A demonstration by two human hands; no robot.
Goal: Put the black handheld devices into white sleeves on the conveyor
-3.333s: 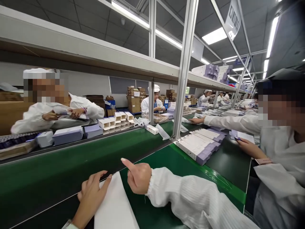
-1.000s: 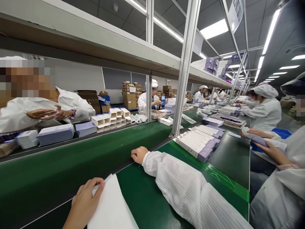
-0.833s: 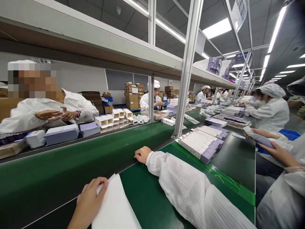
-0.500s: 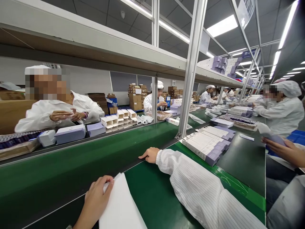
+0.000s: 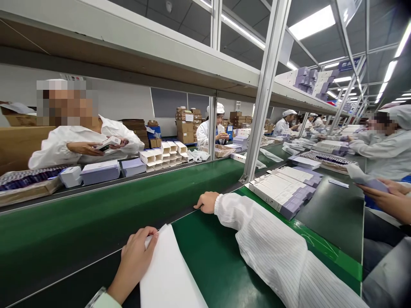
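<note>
At the bottom centre, white paper sheets (image 5: 170, 273) lie lengthwise on the dark green worktop (image 5: 224, 261). My left hand (image 5: 138, 252) grips their far left corner, thumb on top and fingers curled over the edge. Farther forward, my right hand (image 5: 207, 202) rests at the border between worktop and conveyor belt. Its fingers are curled and a fingertip touches the edge strip; nothing shows in it. A white striped sleeve (image 5: 269, 235) covers that arm. Right of this hand lie flat white-and-purple cartons (image 5: 282, 190) in overlapping rows.
A green conveyor belt (image 5: 80, 226) runs across in front. Beyond it stand open white boxes (image 5: 163, 155) and a purple carton stack (image 5: 100, 172). A metal post (image 5: 265, 90) holds an overhead shelf (image 5: 128, 51). At right, a co-worker's hands (image 5: 385, 194) hold a purple-and-white piece.
The view has shifted slightly, moving the scene rightward. My right index finger, stretched out before, is now more bent. A co-worker across the belt now holds a small box. My left hand keeps its grip.
</note>
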